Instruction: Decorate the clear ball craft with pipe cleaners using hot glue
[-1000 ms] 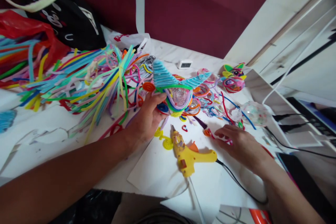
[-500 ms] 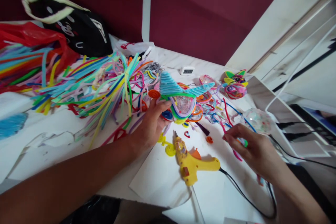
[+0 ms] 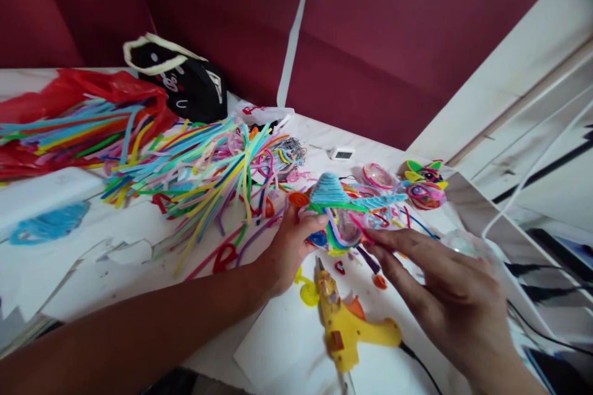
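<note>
My left hand (image 3: 291, 245) grips a colourful pipe-cleaner figure (image 3: 340, 210) with light-blue ribbed wings and a clear ball inside, held just above the white table (image 3: 115, 265). My right hand (image 3: 445, 296) reaches in from the right, its fingertips pinched on a thin pink pipe cleaner (image 3: 362, 225) at the figure's right side. A yellow glue gun (image 3: 345, 321) lies on a sheet of white paper (image 3: 287, 352) right below both hands.
A big heap of loose coloured pipe cleaners (image 3: 194, 166) covers the table's left half, with a red plastic bag (image 3: 92, 89) and a black tote bag (image 3: 185, 83) behind. Another finished figure (image 3: 424, 185), a clear ball (image 3: 458, 244) and a small white clock (image 3: 343, 153) sit at the right.
My right hand rose from the table with a pink pipe cleaner and moved left to the figure. The camera tilted up, so everything sits lower in the picture.
</note>
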A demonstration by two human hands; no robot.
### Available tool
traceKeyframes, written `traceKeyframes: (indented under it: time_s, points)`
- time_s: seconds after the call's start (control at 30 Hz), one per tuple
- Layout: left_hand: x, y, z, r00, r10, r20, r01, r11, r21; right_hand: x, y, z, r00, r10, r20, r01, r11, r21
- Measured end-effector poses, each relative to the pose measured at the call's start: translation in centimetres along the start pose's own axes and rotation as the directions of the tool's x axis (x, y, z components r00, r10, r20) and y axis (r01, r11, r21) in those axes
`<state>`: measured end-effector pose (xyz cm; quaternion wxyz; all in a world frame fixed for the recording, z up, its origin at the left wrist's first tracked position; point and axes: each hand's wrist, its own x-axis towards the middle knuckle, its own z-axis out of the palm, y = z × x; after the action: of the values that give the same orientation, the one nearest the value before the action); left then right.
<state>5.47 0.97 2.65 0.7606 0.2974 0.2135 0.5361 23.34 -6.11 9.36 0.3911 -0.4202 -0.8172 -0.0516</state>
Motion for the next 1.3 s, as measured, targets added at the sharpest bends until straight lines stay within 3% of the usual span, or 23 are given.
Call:
traceKeyframes:
  time_s: [0.23,0.5,0.93,1.3]
  points:
    - [-0.3,-0.1,-0.1,0.999,-0.023,-0.022,0.024,0.999,0.023,1.3,-0.7,1.5,0.986,-0.164,-0.011,0.161,0.977,-0.138]
    - [-0.3,-0.1,0.1,1.0,-0.006,-0.027,0.007,1.0,0.02,0.9,-0.4,1.8,0.972,-0.23,0.051,0.235,0.966,-0.11]
    - [-0.4,0.2,0.3,1.0,-0.019,-0.018,0.02,0.999,0.044,0.8,0.7,2.2,0.966,-0.212,0.147,0.238,0.953,-0.186]
    - [-0.5,0.3,0.4,0.996,-0.048,-0.069,0.051,0.998,0.032,1.2,0.6,2.5,0.963,-0.22,0.153,0.247,0.95,-0.193]
